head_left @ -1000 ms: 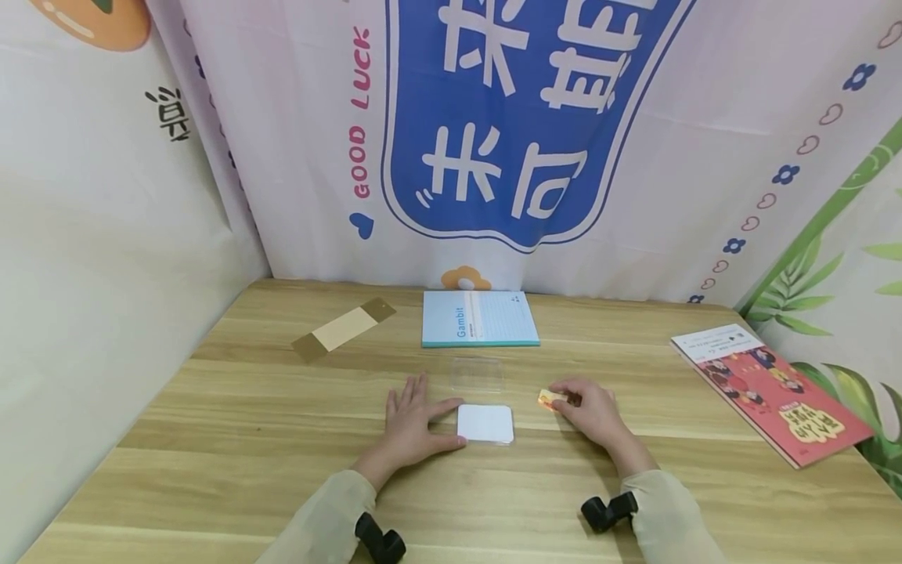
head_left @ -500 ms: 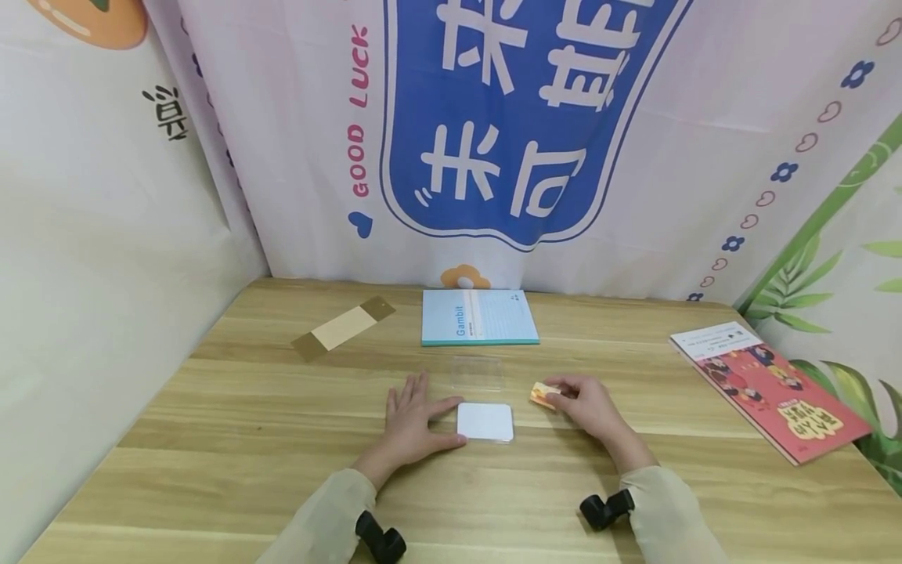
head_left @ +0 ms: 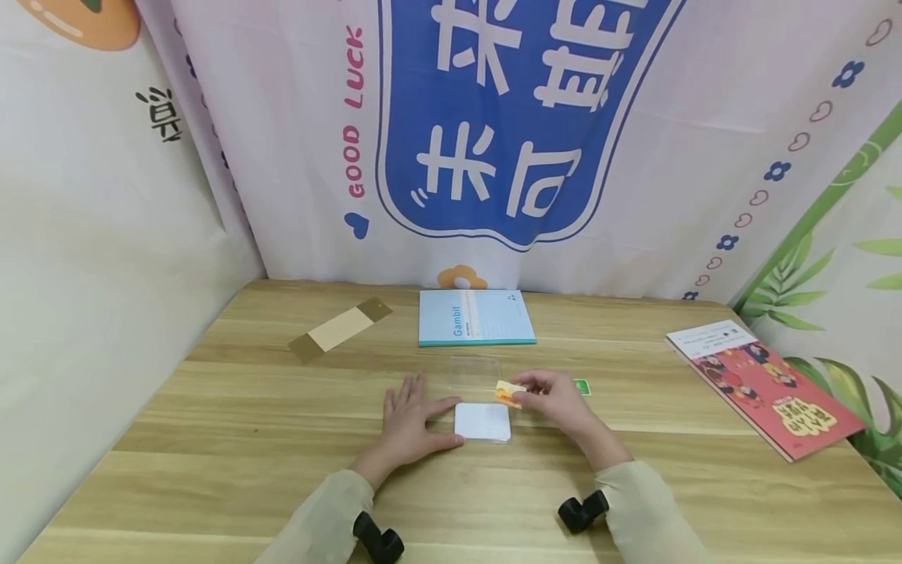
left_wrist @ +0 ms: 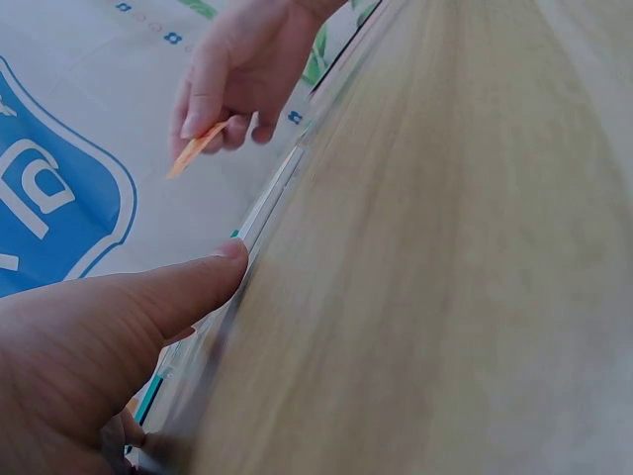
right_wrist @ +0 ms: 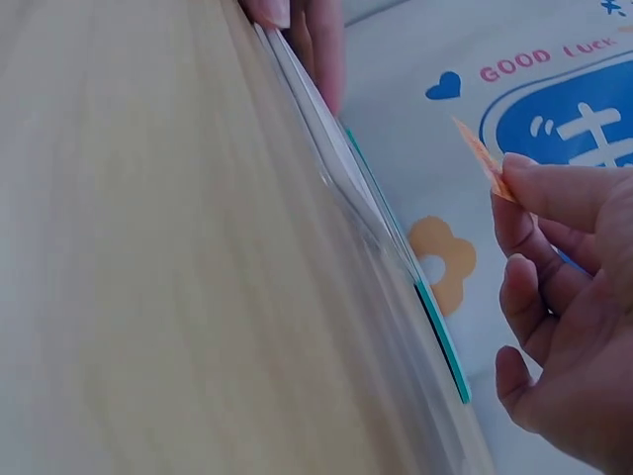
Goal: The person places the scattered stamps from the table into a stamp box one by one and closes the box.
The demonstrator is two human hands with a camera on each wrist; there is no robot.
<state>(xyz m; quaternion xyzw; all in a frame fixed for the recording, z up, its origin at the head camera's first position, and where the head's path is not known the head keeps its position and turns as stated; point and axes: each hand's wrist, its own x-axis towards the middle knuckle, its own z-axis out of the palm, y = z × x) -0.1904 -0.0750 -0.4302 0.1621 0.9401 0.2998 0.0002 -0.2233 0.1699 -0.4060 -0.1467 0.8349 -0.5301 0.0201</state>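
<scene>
A white rounded-corner card [head_left: 482,421], with a clear edge showing below it, lies on the wooden table. My left hand [head_left: 409,427] rests spread at its left side, thumb and forefinger reaching its two left corners. Between thumb and forefinger, my right hand [head_left: 557,399] pinches a small orange-and-yellow paper piece [head_left: 509,393]. That piece is raised above the table near the white card's far right corner; the right wrist view shows the paper piece [right_wrist: 480,161] thin and tilted. A clear plastic rectangle [head_left: 474,372] lies just beyond the white card.
Beside the right hand's far side lies a small green card [head_left: 582,387]. A blue notebook [head_left: 478,317] lies at the back, a brown-and-beige strip [head_left: 340,329] at back left, and a red booklet [head_left: 768,392] at right. A printed cloth [head_left: 303,157] hangs behind the table.
My right hand has moved left with the orange-and-yellow paper piece, to the white card's far right corner. The green card has come into view behind it. My left hand stays in place.
</scene>
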